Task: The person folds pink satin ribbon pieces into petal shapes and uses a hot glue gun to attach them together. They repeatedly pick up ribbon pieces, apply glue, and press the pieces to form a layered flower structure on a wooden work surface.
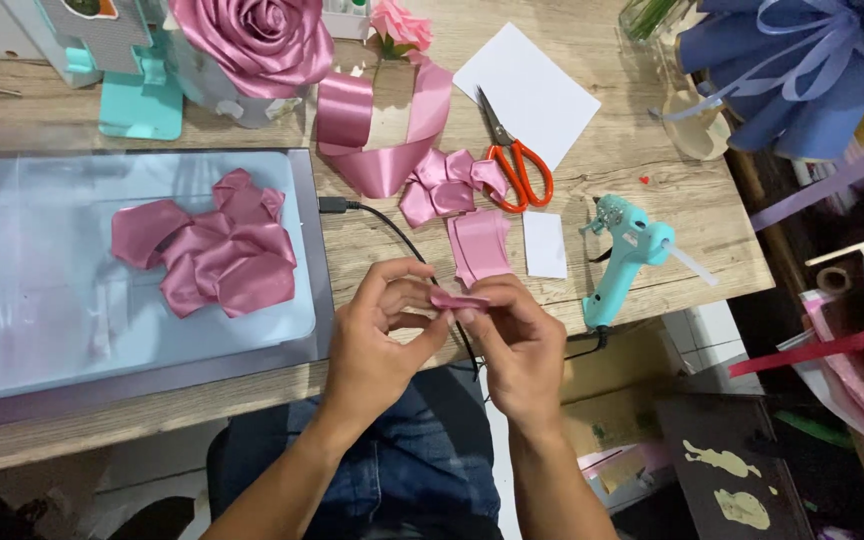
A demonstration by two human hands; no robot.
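Both hands meet at the front edge of the wooden table (642, 190) over my lap. My left hand (377, 335) and my right hand (517, 345) pinch the two ends of a small folded piece of dusty pink satin ribbon (459, 299). Just beyond them lies a flat stack of cut pink ribbon squares (479, 245), and further back a heap of folded pink petals (449, 182). A teal glue gun (624, 255) lies to the right of my right hand.
A pile of folded pink petals (217, 245) rests on a pale blue board (32, 290) at left. Red-handled scissors (514, 160), white paper (527, 90), a ribbon strip (382, 125), a large pink satin rose (252, 40) and a black cable (397, 235) lie behind. Blue wrapping (782, 70) at right.
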